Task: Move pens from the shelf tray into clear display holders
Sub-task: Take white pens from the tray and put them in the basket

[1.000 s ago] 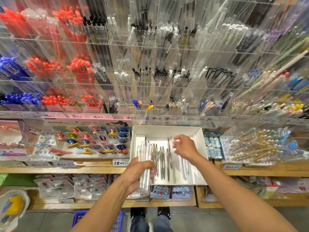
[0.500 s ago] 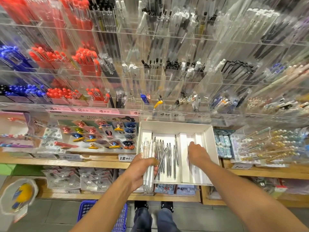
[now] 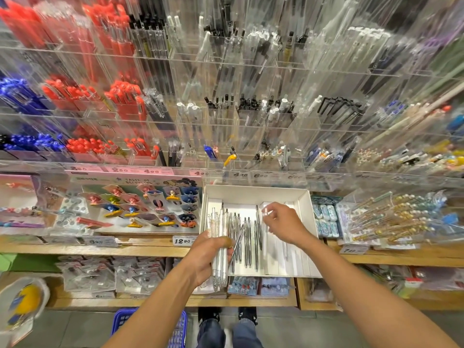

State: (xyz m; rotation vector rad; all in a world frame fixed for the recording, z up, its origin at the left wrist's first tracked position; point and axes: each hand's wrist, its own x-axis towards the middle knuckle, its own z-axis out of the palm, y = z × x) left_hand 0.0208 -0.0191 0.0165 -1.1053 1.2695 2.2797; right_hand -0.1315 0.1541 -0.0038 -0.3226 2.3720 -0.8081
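A white open-topped tray (image 3: 253,194) sits reachable from above, though the clear display holders (image 3: 251,126) rise close behind it. The left hand (image 3: 208,257), gripping a bundle of pens (image 3: 219,247), blocks the tray's near left corner.

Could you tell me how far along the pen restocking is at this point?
Still gathering, it seems. The left hand grips a bundle of clear pens, and the right hand pinches one more clear pen above the white tray. Several silver pens remain in the tray; nothing is going into the clear holders yet.
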